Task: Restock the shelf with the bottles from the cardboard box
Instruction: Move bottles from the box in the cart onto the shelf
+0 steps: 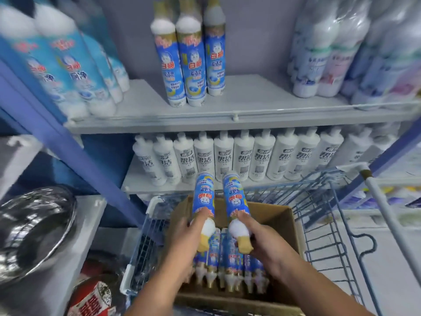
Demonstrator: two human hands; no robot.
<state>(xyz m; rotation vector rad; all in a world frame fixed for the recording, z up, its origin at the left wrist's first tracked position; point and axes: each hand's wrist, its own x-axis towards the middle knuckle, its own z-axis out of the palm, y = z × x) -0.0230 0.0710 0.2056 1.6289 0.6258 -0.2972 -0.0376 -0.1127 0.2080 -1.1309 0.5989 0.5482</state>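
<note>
Holding one blue-labelled bottle in each hand, you stand over the cardboard box (273,215), which sits inside a blue wire trolley (323,201). Your left hand (186,231) is closed around the white shoulder of the left bottle (203,197), and your right hand (257,233) is closed around the neck of the right bottle (234,197), near its yellow cap. Both bottles are raised above the box and point away from you, with their bases toward the shelves, side by side but not touching. Under your hands, more bottles in the box (227,258) lie in a row, with their caps toward you. On the upper shelf (250,106) three standing bottles (191,62) of the same kind are grouped near the middle, with bare shelf surface on both sides of them. At the left of this shelf stand light blue bottles (75,71), and at the right stand wrapped packs of pale bottles (330,53). The lower shelf (136,179) carries a long row of white bottles (243,156) with dark lettering. At the far left you see a shiny metal basin (34,233) on a grey ledge.
</note>
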